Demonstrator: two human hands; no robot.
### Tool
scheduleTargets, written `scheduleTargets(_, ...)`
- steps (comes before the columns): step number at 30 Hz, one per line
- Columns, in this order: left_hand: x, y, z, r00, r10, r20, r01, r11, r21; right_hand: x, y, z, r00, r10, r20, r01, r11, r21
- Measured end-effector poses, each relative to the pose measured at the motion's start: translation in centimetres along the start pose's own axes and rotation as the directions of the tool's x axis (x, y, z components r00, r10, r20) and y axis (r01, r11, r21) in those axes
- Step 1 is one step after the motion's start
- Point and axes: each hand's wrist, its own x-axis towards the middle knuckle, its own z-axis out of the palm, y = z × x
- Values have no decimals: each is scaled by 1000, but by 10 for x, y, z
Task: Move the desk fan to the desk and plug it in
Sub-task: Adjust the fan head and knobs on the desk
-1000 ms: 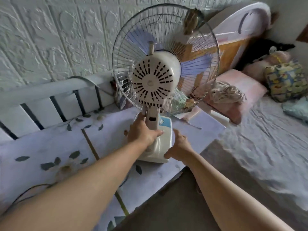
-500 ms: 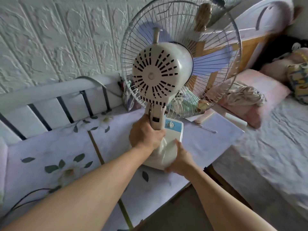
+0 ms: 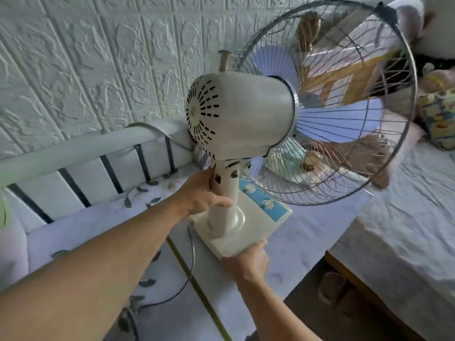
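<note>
The cream desk fan [image 3: 241, 116] with pale blue blades and a wire cage fills the middle of the view, its head turned to the right. My left hand [image 3: 199, 193] is wrapped around the fan's neck just under the motor housing. My right hand [image 3: 246, 262] grips the near corner of the fan's base [image 3: 246, 232], fingers underneath. The base looks tilted and raised off the white leaf-patterned surface [image 3: 98, 225]. The fan's grey cord [image 3: 189, 267] trails from the base down to the lower left across that surface.
A white railing with dark bars [image 3: 81, 153] runs along the textured white wall at the left. A bed with a grey sheet [image 3: 406, 230], pillows and a soft toy lies to the right. Slippers [image 3: 337, 289] sit on the floor between bed and surface.
The fan has come closer and higher, and its head has swung round to face right. My right hand has moved from the side of the base to its near corner.
</note>
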Motion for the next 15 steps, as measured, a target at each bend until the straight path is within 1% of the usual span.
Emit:
scheduleTargets(2,-1,-3,2,1000,21,-15,-21,1000,-18,-3,0,-2,1000,7,2,-7,1000,2)
scheduleTargets(4,-4,-6,11,996,10,-86,-16,998,-69,-3,4,-9,999,-27,33,27,1000,-4)
scheduleTargets(6,-10,-12,27,986,-69,-153,51,992,-118,3,8,-21,997,-76,34,76,997,-5)
scheduleTargets(9,-22,-25,53,955,-210,-211,169,966,-198,25,13,-41,990,-130,-49,129,991,-18)
scheduleTargets(11,-29,-31,68,925,-268,-270,203,948,-247,46,15,-53,983,-155,-100,152,988,-41)
scheduleTargets(13,-34,-32,84,880,-278,-384,208,954,-214,68,15,-60,971,-210,-112,204,977,-61)
scheduleTargets(15,-37,-30,98,841,-224,-493,183,974,-131,90,11,-63,964,-249,-88,244,968,-64)
